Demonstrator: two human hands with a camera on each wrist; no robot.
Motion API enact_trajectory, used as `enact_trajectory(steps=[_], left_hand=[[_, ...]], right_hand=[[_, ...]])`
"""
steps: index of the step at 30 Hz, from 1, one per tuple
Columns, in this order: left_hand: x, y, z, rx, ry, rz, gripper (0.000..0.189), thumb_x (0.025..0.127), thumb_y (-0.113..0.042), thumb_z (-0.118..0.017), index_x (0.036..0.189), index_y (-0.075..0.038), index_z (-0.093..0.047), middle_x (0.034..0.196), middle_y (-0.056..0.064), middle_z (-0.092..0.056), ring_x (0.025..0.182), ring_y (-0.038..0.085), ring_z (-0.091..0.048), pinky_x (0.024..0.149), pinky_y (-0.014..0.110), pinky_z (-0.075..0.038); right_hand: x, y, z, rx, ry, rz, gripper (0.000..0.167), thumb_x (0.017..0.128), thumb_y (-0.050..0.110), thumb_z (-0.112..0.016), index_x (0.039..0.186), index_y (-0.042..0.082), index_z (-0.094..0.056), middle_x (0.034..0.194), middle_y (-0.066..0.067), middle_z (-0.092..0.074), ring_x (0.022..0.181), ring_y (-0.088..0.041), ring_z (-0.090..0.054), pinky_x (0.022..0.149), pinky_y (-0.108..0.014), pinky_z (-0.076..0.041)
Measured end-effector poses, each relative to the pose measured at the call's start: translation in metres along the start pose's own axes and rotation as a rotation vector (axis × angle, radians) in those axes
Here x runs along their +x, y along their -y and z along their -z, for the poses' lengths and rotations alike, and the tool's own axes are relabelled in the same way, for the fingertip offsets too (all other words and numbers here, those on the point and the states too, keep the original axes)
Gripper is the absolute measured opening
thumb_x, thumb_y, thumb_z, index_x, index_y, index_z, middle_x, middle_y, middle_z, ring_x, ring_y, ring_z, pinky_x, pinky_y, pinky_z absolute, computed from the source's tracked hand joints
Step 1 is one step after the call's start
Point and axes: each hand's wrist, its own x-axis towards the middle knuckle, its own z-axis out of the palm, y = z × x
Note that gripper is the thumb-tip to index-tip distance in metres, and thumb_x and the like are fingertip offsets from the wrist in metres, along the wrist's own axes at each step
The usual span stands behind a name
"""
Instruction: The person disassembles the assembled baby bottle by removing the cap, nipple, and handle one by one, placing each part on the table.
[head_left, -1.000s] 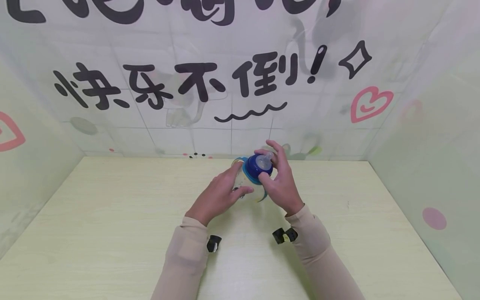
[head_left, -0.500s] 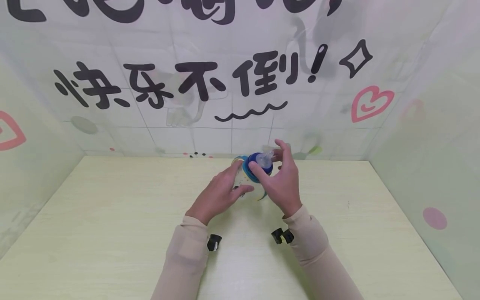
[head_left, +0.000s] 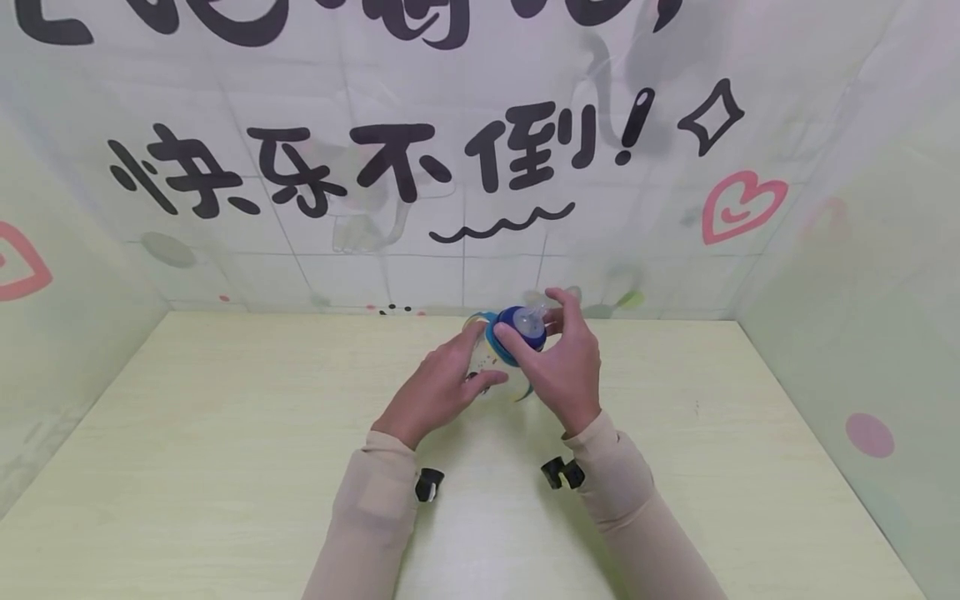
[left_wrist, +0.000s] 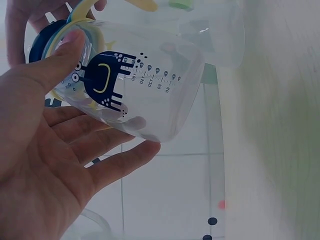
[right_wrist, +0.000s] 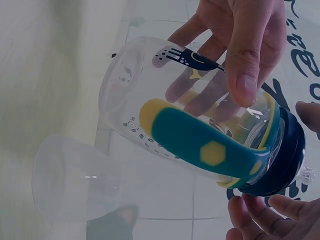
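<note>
In the head view a clear baby bottle (head_left: pixel 491 362) is held tilted above the table, its top leaning right. My left hand (head_left: pixel 438 387) grips the body; in the left wrist view the thumb lies near the neck and the fingers pass beneath. My right hand (head_left: pixel 567 367) holds the dark blue collar (head_left: pixel 513 335) between thumb and fingers. A clear teat (head_left: pixel 532 319) pokes out of the collar. The right wrist view shows a teal and yellow handle (right_wrist: pixel 195 140) on the bottle's side. The printed navy animal (left_wrist: pixel 107 75) faces the left wrist camera.
A translucent cup-shaped piece (right_wrist: pixel 75 180) stands on the pale table (head_left: pixel 225 467) beside the bottle in the right wrist view. Printed walls (head_left: pixel 390 275) enclose the table at the back and both sides. Another clear rim (left_wrist: pixel 92 222) shows low in the left wrist view.
My right hand has shifted its thumb leftward over the collar, and its raised finger has lowered slightly. My left hand and the bottle body stay nearly where they were.
</note>
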Motion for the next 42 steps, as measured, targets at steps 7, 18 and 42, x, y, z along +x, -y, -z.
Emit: enact_trajectory(steps=[7, 18, 42], left_hand=[[0.0003, 0.0001, -0.0005, 0.001, 0.006, 0.016, 0.077, 0.096, -0.037, -0.066, 0.155, -0.004, -0.028, 0.151, 0.016, -0.044, 0.135, 0.031, -0.048, 0.11, 0.047, -0.041], [0.0002, 0.0, -0.0001, 0.005, 0.003, 0.009, 0.077, 0.096, -0.037, -0.066, 0.154, -0.003, -0.029, 0.151, 0.017, -0.044, 0.136, 0.033, -0.046, 0.111, 0.048, -0.04], [0.0008, 0.0003, 0.0022, 0.001, -0.006, -0.003, 0.078, 0.096, -0.037, -0.066, 0.155, -0.002, -0.028, 0.154, 0.016, -0.041, 0.139, 0.031, -0.043, 0.112, 0.046, -0.039]], right_hand=[[-0.0015, -0.0001, -0.0016, -0.029, 0.003, -0.008, 0.07, 0.083, 0.046, -0.078, 0.136, 0.01, -0.052, 0.1, -0.012, -0.066, 0.088, -0.028, -0.061, 0.064, -0.036, -0.05], [-0.0014, -0.0007, -0.0026, -0.011, 0.006, -0.003, 0.071, 0.083, 0.043, -0.08, 0.138, 0.008, -0.051, 0.102, -0.014, -0.067, 0.089, -0.029, -0.06, 0.063, -0.036, -0.051], [0.0014, -0.0001, 0.002, 0.134, 0.081, 0.051, 0.068, 0.084, 0.027, -0.08, 0.141, 0.008, -0.047, 0.109, -0.014, -0.066, 0.1, -0.026, -0.058, 0.077, -0.038, -0.044]])
